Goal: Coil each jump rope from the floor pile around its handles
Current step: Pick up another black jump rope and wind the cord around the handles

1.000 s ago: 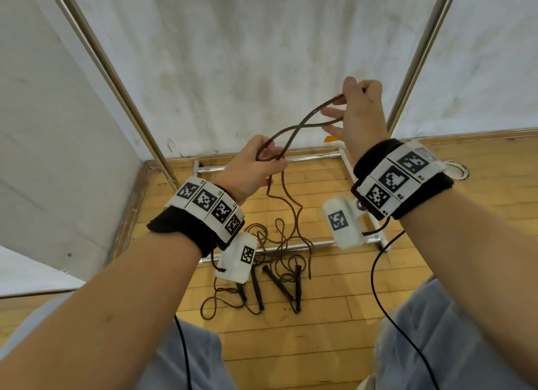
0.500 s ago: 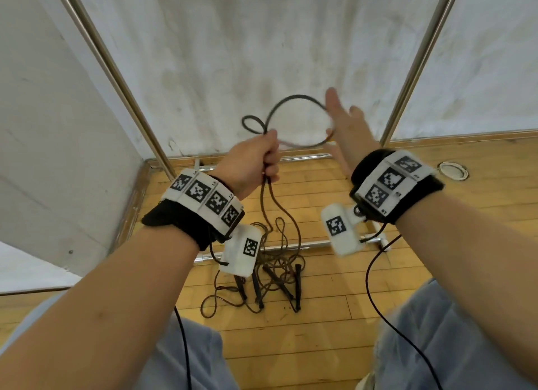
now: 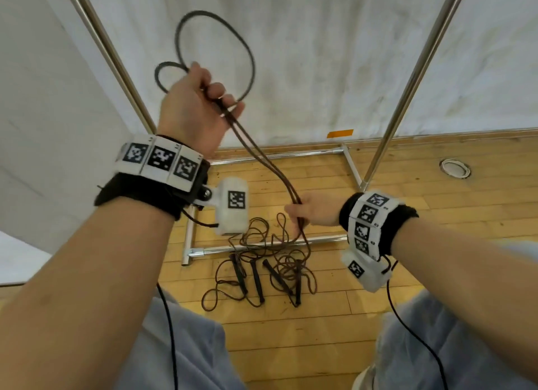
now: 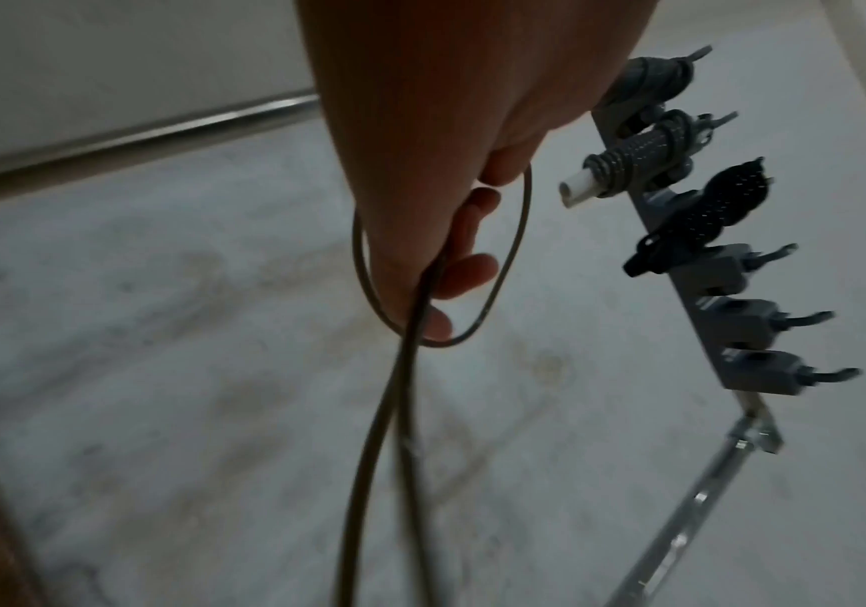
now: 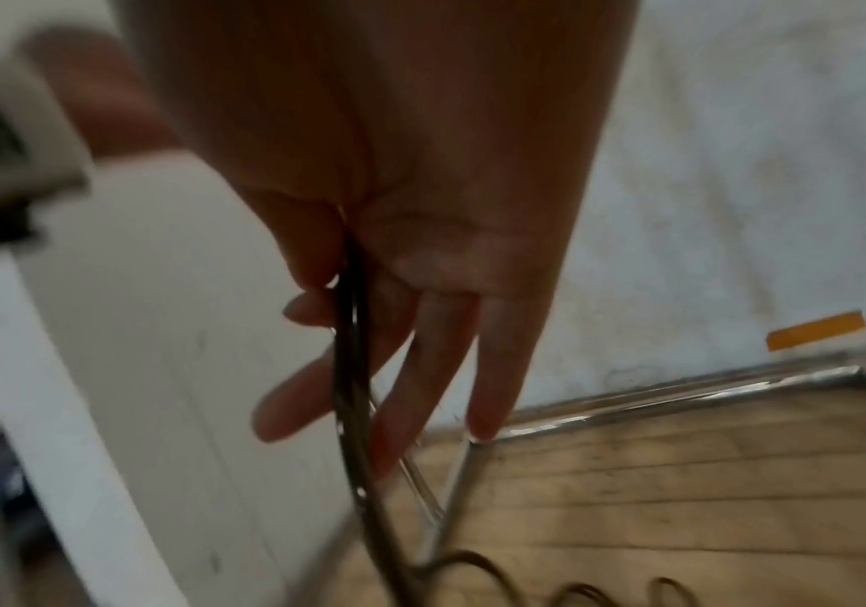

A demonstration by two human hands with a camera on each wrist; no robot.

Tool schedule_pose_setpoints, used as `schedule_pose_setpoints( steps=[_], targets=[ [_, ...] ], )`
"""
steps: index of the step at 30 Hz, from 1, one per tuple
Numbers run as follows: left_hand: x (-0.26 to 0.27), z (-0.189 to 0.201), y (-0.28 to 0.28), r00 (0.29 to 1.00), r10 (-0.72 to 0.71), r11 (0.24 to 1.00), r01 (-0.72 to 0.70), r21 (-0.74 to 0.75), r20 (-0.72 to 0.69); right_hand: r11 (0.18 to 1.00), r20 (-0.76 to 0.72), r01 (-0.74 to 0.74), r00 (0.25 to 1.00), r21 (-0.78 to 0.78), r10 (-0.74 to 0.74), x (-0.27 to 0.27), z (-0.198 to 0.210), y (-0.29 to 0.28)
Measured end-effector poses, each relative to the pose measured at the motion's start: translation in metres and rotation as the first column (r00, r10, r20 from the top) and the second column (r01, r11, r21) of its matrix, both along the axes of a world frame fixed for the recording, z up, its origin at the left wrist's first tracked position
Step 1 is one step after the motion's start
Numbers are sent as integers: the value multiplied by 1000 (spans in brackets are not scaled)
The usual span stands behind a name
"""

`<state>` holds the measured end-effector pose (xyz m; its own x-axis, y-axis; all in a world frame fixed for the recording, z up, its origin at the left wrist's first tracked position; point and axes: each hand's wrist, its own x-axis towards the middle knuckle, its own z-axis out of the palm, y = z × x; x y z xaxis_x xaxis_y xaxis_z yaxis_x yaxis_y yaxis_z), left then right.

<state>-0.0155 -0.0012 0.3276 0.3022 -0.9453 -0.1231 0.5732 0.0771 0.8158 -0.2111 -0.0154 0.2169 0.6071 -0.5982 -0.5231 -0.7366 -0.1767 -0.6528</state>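
Note:
A dark brown jump rope (image 3: 270, 168) is held up between both hands. My left hand (image 3: 215, 95) is raised high against the wall and grips gathered loops (image 3: 251, 69) that stick up above the fist. Two strands run down and right to my right hand (image 3: 300, 217), which pinches them low over the floor. The left wrist view shows the left hand (image 4: 452, 263) curled on the rope (image 4: 368, 472). In the right wrist view the right hand (image 5: 368, 349) has the rope (image 5: 350, 410) between thumb and fingers. The rest lies tangled on the floor with black handles (image 3: 256, 276).
A metal frame (image 3: 262, 245) lies on the wooden floor behind the pile, with upright poles (image 3: 407, 92) against the white wall. A wall rack (image 4: 732, 287) carries hooks, some with coiled ropes (image 4: 638, 164). A round floor fitting (image 3: 454, 168) sits at the right.
My left hand has lifted up and to the left with the loops. My right hand let go of the loop, dropped down and took hold of the two hanging strands.

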Motion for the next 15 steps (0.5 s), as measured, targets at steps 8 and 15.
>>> schedule_pose_setpoints(
  steps=[8, 15],
  targets=[
    [-6, -41, 5, 844, -487, 824, 360, 437, 224, 666, 610, 286, 267, 689, -746, -4, 67, -11],
    [-58, -62, 20, 506, -661, 742, 549, 384, 554, 681, 652, 199, 198, 704, -732, 5, 79, -2]
  ],
)
